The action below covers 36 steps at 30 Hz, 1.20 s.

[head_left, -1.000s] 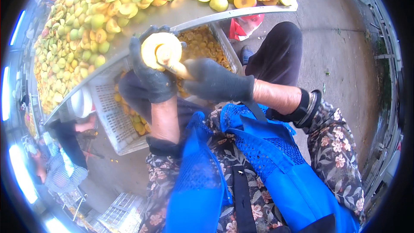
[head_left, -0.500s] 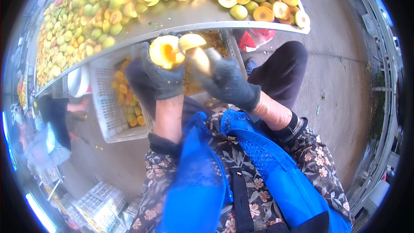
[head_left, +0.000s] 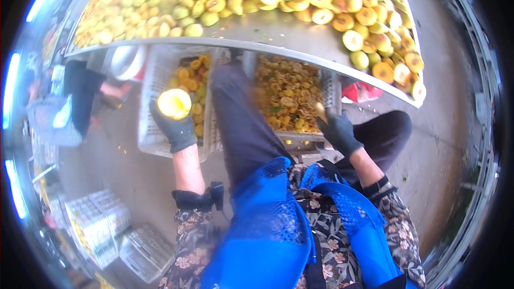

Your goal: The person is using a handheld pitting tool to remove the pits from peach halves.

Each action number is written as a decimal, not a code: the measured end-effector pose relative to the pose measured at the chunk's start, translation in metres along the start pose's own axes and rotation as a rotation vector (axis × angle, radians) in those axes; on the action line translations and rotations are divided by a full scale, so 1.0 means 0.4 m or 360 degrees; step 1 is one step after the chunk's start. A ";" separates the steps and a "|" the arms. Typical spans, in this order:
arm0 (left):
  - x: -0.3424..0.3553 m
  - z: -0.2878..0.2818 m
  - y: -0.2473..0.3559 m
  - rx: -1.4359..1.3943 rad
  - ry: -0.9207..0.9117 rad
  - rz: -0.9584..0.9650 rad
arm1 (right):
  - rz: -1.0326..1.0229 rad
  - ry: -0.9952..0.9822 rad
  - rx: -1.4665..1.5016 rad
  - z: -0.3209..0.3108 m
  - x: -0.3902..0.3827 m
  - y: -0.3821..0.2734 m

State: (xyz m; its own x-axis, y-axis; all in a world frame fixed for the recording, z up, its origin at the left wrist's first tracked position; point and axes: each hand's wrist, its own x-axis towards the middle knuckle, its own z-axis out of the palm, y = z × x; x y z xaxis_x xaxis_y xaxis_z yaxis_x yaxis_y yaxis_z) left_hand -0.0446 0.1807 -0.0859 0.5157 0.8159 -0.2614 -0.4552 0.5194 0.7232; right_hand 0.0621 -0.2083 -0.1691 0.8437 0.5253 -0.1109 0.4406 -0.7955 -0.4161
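Observation:
My left hand [head_left: 178,131], in a dark glove, is closed around a hollowed yellow peach half [head_left: 174,104], its cut side facing up. It is above the white crate [head_left: 149,109] on the left, which has other peach halves [head_left: 187,81] in it. My right hand [head_left: 340,132], gloved too, grips a tool with a pale handle [head_left: 320,110]; its working end cannot be made out. This hand is beside the crate of peach scraps [head_left: 292,96] between my legs. Many cut peaches [head_left: 321,16] lie heaped on the metal table [head_left: 241,29] in front of me.
The table's metal edge [head_left: 257,47] runs across above my knees. A red and white bag [head_left: 361,92] is under its right side. A white bucket [head_left: 127,63] and another person [head_left: 67,107] are at the left. Stacked crates [head_left: 99,225] stand at the lower left.
My hands have parted: the left one carried the peach half leftward over the left crate, and the right one moved right and down with the tool. The view has shifted too.

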 end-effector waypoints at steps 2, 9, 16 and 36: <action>0.040 -0.112 0.001 0.0218 0.0176 0.0185 | -0.0151 -0.0268 -0.0194 0.025 -0.031 0.057; 0.217 -0.176 -0.011 0.1047 -0.0217 0.0740 | -0.0032 -0.0476 0.0104 0.018 -0.090 0.097; -0.011 0.336 -0.185 0.1318 -0.1133 0.0743 | -0.0372 -0.0133 0.0348 -0.009 -0.143 0.042; -0.110 0.639 -0.814 0.2000 -0.1915 0.0777 | 0.0332 0.0262 0.1059 -0.176 -0.128 0.103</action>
State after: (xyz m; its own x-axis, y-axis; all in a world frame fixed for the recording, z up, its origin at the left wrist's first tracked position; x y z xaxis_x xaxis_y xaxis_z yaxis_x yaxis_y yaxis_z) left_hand 0.2665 -0.0891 -0.1467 0.9658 -0.0877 0.2440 -0.2431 -0.6335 0.7346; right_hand 0.0588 -0.2892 -0.1172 0.9484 0.2882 -0.1325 0.0287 -0.4939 -0.8690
